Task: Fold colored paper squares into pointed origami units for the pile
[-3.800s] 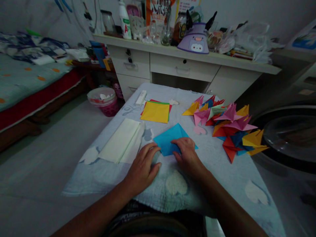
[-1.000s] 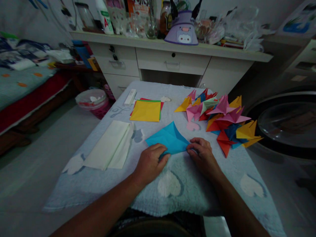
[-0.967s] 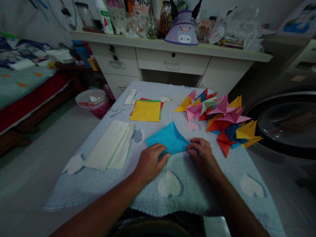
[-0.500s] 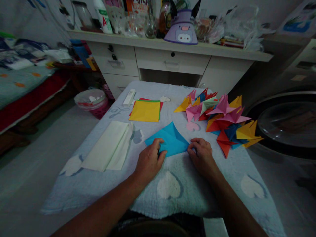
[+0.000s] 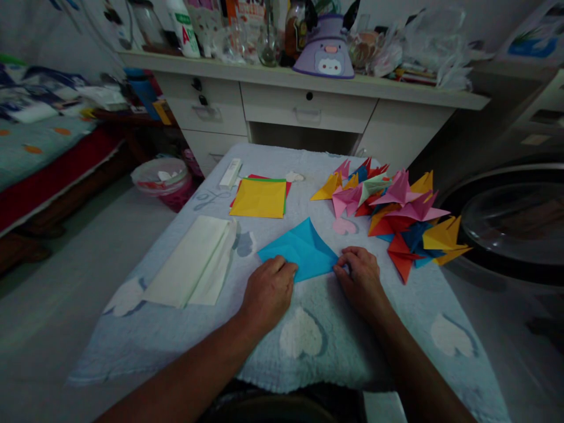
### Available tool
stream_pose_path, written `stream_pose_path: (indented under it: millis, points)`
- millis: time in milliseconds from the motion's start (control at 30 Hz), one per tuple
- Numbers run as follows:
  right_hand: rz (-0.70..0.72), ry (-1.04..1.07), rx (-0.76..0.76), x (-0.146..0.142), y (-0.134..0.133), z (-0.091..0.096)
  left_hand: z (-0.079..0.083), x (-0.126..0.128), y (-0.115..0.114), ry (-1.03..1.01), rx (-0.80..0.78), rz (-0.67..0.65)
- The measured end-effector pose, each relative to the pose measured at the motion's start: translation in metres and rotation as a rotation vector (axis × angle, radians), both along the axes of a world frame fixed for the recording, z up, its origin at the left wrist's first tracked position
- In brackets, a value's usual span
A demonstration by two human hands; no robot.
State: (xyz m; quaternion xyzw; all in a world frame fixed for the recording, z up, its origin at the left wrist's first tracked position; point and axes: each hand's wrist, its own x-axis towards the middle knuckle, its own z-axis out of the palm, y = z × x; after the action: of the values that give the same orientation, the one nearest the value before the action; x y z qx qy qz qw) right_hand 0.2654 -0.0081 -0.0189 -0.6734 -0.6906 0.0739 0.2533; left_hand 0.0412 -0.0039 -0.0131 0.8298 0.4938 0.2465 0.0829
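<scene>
A blue sheet of origami paper (image 5: 304,247), partly folded and creased, lies on the cloth-covered table in front of me. My left hand (image 5: 271,288) is closed on its near left edge, fingers curled and thumb pressed against them. At the paper's right corner my right hand (image 5: 359,275) pinches the tip between thumb and index finger. Beyond the blue paper rests a stack of square paper (image 5: 259,198), yellow on top with green and red edges showing. A pile of folded paper cranes (image 5: 399,202) in several colours sits to the right.
Folded whitish paper (image 5: 189,264) lies left of my left hand. A small white box (image 5: 230,174) is near the far left of the table. Past the table stand a pink wastebasket (image 5: 165,182), a drawer cabinet (image 5: 277,106) with a cluttered top, and a front-loading washer (image 5: 515,217).
My left hand has shifted slightly down, its fingers curling closer together at the paper's near edge. My right hand keeps its pinch on the right corner, and the paper stays almost in place.
</scene>
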Motion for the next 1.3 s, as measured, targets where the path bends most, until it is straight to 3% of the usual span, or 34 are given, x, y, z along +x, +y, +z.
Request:
stream_pose_path:
  millis: [233, 700, 1300]
  points:
    - [0.0, 0.007, 0.002, 0.0002, -0.0002, 0.0011, 0.0013, -0.0031, -0.0023, -0.004, -0.026, -0.028]
    - [-0.006, -0.006, -0.049, 0.0001, 0.0, 0.0022, 0.0079, -0.0001, 0.0008, 0.114, -0.201, 0.063]
    - [0.005, 0.043, -0.049, 0.0015, -0.0008, 0.006, 0.0004, -0.0003, -0.0013, 0.23, -0.063, 0.073]
